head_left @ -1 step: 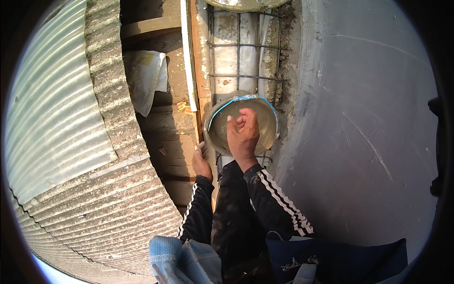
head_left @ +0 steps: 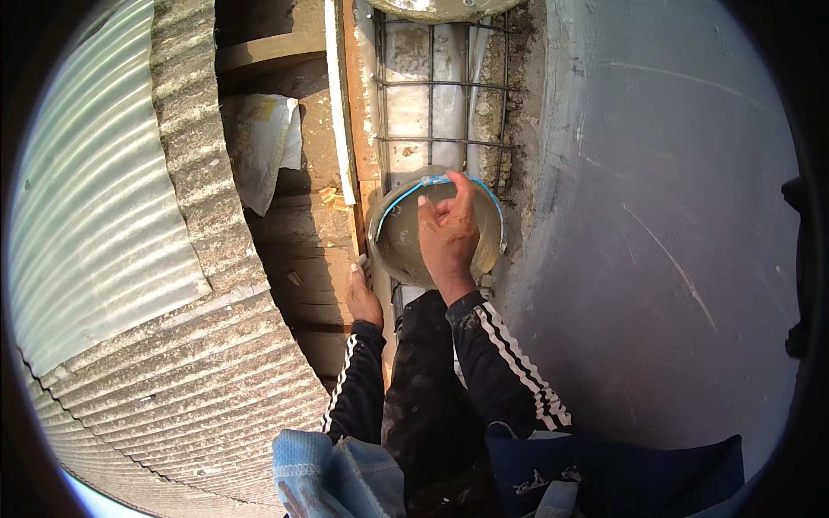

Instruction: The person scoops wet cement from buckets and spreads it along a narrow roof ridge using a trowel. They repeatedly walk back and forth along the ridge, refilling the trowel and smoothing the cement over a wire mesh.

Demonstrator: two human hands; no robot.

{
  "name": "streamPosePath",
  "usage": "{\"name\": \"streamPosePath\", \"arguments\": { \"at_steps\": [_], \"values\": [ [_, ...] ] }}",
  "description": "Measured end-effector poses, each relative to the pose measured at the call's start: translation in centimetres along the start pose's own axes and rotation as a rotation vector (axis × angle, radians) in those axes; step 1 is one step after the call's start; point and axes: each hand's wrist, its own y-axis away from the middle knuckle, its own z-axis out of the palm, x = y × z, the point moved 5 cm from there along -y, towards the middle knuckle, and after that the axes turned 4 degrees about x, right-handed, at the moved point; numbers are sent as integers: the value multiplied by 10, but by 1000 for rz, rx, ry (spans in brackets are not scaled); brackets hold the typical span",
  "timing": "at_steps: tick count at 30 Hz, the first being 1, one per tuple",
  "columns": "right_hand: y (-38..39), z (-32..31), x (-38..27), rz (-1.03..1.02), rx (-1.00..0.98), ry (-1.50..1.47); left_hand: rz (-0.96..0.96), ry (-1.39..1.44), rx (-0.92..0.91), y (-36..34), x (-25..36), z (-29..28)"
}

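A round grey bucket (head_left: 399,243), smeared with cement, stands in the narrow channel in front of me. Its blue wire handle (head_left: 400,198) lies along the far side of the rim. Over the bucket's mouth is my right hand (head_left: 450,250), holding nothing; the index finger points away from me, the thumb stands apart and the other fingers are curled. To the left of the bucket, my left hand (head_left: 364,298) grips the edge of a long wooden board (head_left: 357,226), with some of its fingers hidden.
Beyond the bucket, a steel rebar cage (head_left: 431,112) runs along the channel toward another round container (head_left: 445,10). A smooth grey wall (head_left: 656,216) rises on the right. Corrugated roofing (head_left: 186,371) slopes away on the left, beside a white sack (head_left: 259,151).
My right hand has moved slightly away from me and its index finger has straightened toward the handle. My left hand stays at the board, and the view has shifted a little.
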Motion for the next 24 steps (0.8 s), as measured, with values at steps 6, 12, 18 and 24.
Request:
{"name": "streamPosePath", "arguments": {
  "at_steps": [6,12,18,24],
  "values": [
    [-30,-6,-18,269,-69,-203,416,-193,-314,-54,77,39],
    [52,-29,-36,661,145,-1351,368,-670,-336,-78,84,53],
    [84,-65,-71,702,19,-1051,-26,-605,-323,-76,88,37],
    [45,-105,-136,104,-387,-276,-71,27,-464,-21,148,27]
  ]
}}
